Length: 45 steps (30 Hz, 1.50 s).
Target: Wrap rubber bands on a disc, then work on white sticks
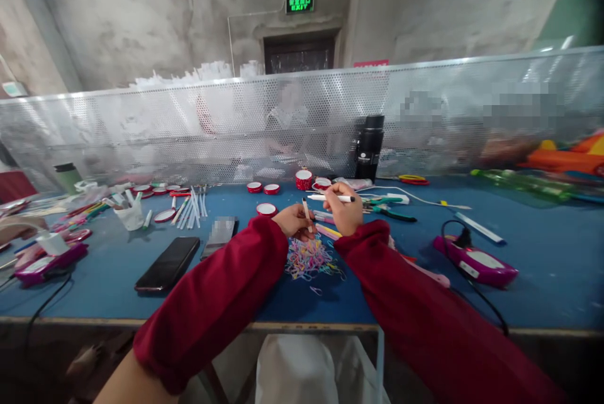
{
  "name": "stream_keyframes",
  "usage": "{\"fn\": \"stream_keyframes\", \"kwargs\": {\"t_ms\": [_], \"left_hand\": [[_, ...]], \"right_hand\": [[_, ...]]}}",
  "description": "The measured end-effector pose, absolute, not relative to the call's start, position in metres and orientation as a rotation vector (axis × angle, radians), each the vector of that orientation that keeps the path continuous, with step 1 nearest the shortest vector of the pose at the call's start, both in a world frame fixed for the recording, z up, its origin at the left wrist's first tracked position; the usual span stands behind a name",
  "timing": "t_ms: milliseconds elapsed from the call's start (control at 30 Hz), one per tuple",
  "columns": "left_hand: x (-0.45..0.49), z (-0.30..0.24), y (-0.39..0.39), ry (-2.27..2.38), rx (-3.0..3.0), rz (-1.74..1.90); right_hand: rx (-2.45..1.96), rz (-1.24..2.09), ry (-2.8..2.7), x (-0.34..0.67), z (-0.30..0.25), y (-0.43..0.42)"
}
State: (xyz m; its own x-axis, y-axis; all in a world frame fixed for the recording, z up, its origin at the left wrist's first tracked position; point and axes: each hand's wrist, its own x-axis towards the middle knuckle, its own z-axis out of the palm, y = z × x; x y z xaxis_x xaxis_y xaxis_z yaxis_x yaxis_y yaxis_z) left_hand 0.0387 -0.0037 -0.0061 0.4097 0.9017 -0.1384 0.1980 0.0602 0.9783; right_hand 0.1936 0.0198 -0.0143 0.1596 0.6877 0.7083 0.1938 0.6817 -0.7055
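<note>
My right hand [346, 207] is closed around a slim white pen [318, 197] with a black end, held nearly level above the table. Close by on its left, my left hand [293, 221] pinches a short pale stick with a dark tip [307, 212], held roughly upright; its exact kind is too small to tell. Under both hands lies a loose pile of thin pastel loops [309, 259], like small elastic bands or cords. One single loop [316, 291] rests apart from it, toward the table's front edge. Pink and yellow pens [328, 231] lie partly hidden beneath my right hand.
On the blue table [236, 297], a black phone [167, 264] lies left. Red-rimmed round tins [267, 209], a black bottle [369, 147] and green-handled pliers [391, 212] stand or lie behind. A purple power strip [476, 260] with a cord sits right; a perforated metal screen [165, 140] closes the back.
</note>
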Motion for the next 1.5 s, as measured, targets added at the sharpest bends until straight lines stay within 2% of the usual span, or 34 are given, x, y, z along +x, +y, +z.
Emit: {"fn": "stream_keyframes", "kwargs": {"t_ms": [1500], "left_hand": [[0.035,-0.016,0.007,0.977,1.405,0.729]], "right_hand": [[-0.829,0.434,-1.413,0.193,-0.019,0.022]]}}
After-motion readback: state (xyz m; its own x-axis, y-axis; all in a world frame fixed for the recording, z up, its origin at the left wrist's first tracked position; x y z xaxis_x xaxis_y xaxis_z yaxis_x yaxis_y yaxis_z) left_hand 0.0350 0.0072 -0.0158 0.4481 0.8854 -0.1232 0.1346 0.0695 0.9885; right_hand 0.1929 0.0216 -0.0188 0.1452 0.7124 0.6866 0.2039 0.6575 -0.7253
